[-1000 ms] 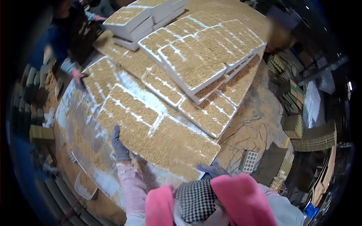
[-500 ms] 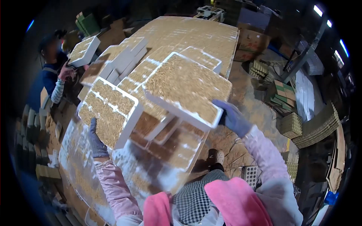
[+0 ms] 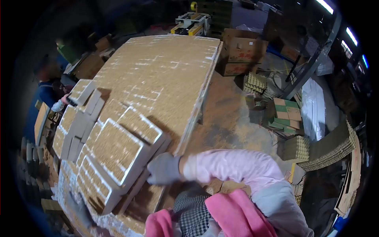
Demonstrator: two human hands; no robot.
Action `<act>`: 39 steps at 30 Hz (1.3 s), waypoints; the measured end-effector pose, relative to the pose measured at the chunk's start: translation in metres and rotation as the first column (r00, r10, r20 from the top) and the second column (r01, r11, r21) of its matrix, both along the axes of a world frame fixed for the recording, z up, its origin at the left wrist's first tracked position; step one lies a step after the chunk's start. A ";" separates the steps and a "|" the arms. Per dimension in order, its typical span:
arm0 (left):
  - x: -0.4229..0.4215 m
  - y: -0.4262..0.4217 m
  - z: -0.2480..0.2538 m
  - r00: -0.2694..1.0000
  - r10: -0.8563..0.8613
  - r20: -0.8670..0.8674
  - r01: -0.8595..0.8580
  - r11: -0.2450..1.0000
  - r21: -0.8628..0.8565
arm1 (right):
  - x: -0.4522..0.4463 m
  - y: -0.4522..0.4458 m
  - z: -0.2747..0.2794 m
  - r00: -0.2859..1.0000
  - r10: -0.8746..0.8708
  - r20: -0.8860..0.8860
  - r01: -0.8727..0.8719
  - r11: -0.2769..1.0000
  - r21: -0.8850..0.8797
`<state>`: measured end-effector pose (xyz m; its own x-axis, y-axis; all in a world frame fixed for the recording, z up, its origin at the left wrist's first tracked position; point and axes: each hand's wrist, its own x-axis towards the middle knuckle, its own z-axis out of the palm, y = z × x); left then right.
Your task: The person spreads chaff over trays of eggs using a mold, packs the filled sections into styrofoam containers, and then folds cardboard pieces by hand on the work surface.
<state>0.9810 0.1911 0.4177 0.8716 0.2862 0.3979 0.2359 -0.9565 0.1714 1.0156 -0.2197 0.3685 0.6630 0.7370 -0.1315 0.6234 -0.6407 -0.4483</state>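
Observation:
Shallow white foam boxes filled with tan, sawdust-like material are stacked on the near part of a large table. The upper box [image 3: 116,148] lies tilted across its neighbours. A box [image 3: 94,183] with white lines across its filling sits at the near left, and another box [image 3: 142,124] sits just behind. My right hand [image 3: 164,169], in a grey-blue glove, has its fingers bent against the right side of the stack; their tips are partly hidden. My left hand [image 3: 81,209], gloved too and somewhat blurred, is beside the near-left box with fingers stretched out, apparently holding nothing.
The wide table surface [image 3: 158,75] is covered in tan material with white lines. At the left, a co-worker [image 3: 51,87] has a hand at another box [image 3: 81,91]. Cardboard cartons [image 3: 242,51], egg-tray stacks [image 3: 294,148] and a slanted metal post [image 3: 312,59] stand to the right.
The two boxes I held raised are now down on the stack. My left hand has come off its box, and my right hand has moved down and left. The co-worker's box is lowered.

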 end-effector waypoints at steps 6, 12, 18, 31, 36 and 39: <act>0.032 -0.259 0.036 0.923 -0.378 0.074 0.344 0.723 -0.599 | 0.002 -0.104 0.066 0.720 0.569 0.397 0.097 0.484 -0.870; 0.185 -0.467 -0.027 0.591 -0.764 -0.259 0.182 0.439 -0.880 | 0.107 -0.220 0.113 0.780 0.489 0.391 0.367 0.149 -0.918; 0.290 -0.603 -0.079 0.374 -0.897 -0.236 -0.002 0.253 -0.967 | 0.211 -0.355 0.118 0.857 0.395 0.331 0.012 0.627 -0.779; 0.356 -0.843 -0.267 0.907 -0.127 -0.402 -0.337 -0.791 -0.510 | 0.730 -0.904 -0.214 0.747 -0.662 0.056 0.665 0.745 -0.051; 0.413 -0.918 -0.277 0.633 0.585 -0.506 -0.210 -0.500 -0.840 | 0.712 -0.875 -0.219 0.631 -0.553 -0.545 0.756 0.597 0.269; 0.442 -0.930 -0.296 0.374 0.871 -0.320 -0.698 0.037 -0.715 | 0.718 -0.899 -0.245 0.845 -0.467 0.261 0.489 0.872 -0.024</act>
